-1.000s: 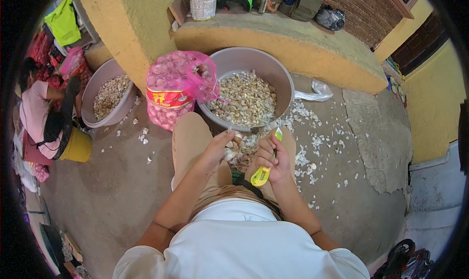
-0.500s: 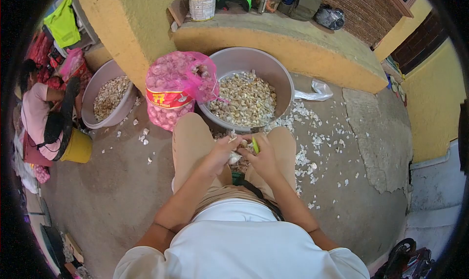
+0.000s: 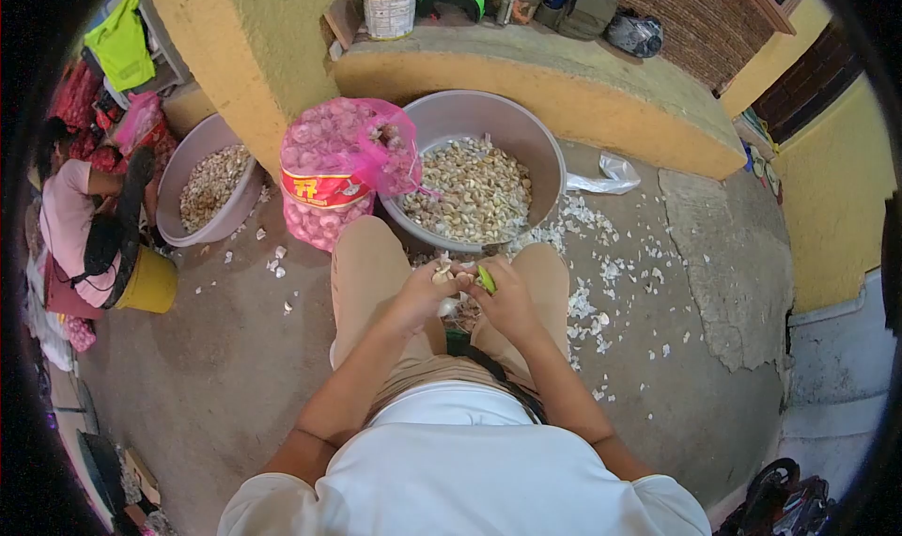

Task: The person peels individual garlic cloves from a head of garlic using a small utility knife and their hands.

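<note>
My left hand [image 3: 420,298] is closed around a pale garlic bulb [image 3: 442,274], held above my lap between my knees. My right hand [image 3: 507,299] grips a small knife with a bright green handle [image 3: 486,279]; its blade cannot be made out. The fingertips of both hands meet at the garlic. Just beyond my knees stands a wide grey basin [image 3: 552,151] with many loose garlic cloves [image 3: 474,188] in it. A pink mesh bag of garlic bulbs [image 3: 324,141] leans against the basin's left side.
White garlic skins [image 3: 587,296] litter the floor on the right, near a silvery plastic bag [image 3: 615,174]. At left, another person [image 3: 75,217] sits on a yellow bucket [image 3: 150,280] beside a second basin [image 3: 230,224]. A low ledge [image 3: 564,99] runs behind, holding a white pail [image 3: 389,10].
The green knife handle has tilted and shifted slightly left in my right hand. More of the garlic shows above my left fingers. The basin and bag have stayed put.
</note>
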Demonstrator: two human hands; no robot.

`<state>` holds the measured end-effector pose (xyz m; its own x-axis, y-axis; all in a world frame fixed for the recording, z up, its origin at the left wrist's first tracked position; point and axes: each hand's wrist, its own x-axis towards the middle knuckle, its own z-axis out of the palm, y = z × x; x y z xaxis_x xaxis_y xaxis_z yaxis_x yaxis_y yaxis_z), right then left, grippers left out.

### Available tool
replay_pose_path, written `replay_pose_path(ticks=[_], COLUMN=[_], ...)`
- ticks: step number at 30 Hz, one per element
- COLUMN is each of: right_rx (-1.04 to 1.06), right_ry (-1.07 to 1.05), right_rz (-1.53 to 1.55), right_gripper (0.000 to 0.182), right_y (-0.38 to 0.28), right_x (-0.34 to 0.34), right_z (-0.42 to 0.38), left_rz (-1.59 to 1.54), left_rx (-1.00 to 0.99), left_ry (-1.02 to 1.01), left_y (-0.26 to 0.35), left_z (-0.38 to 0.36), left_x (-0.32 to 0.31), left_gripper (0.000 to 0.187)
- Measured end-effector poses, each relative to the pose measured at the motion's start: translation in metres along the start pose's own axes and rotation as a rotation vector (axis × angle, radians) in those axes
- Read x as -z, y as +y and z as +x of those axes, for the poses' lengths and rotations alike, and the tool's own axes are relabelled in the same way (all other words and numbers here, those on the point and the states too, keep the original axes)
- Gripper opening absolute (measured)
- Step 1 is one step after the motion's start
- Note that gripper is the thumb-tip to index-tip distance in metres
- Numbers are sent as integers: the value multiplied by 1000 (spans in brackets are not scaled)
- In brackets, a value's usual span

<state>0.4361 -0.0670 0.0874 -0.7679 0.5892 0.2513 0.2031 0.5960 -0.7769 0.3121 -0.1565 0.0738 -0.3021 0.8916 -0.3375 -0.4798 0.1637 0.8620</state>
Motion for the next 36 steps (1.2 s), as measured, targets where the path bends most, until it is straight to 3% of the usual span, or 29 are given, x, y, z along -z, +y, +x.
replay_pose_path(ticks=[4, 7, 10, 13, 16, 19, 22, 28, 31, 36], right_rx=[-33, -171, -488, -669, -563, -631, -426, -52, -47, -12], right_ry=[36, 14, -21, -189, -384, -329, 202, -307, -353, -261], right_rz=[6, 35, 408, 720, 296, 104, 70, 279, 107, 128], right_gripper=[25, 23, 21, 21, 24, 27, 33, 30, 30, 29], right_y=[-3, -4, 2, 17, 21, 16, 53, 18, 10, 25], right_x=[-4, -9, -8, 0, 10, 26, 17, -1, -1, -9], right_z=[0, -4, -1, 3, 8, 34, 48, 39, 36, 30], left_rz=[-91, -92, -215, -337, -346, -345, -356, -391, -382, -336], left_rx=[-46, -104, -13, 58, 88, 96, 136, 194, 235, 288], left_ry=[49, 81, 90, 83, 93, 97, 53, 34, 17, -36], left_y=[-9, -15, -4, -4, -2, -2, -9, 0, -6, -8], left_z=[2, 4, 1, 4, 2, 0, 5, 4, 5, 5], left_x=[0, 1, 2, 7, 6, 7, 12, 6, 10, 14], left_gripper=[17, 15, 16, 17, 17, 18, 18, 20, 26, 29])
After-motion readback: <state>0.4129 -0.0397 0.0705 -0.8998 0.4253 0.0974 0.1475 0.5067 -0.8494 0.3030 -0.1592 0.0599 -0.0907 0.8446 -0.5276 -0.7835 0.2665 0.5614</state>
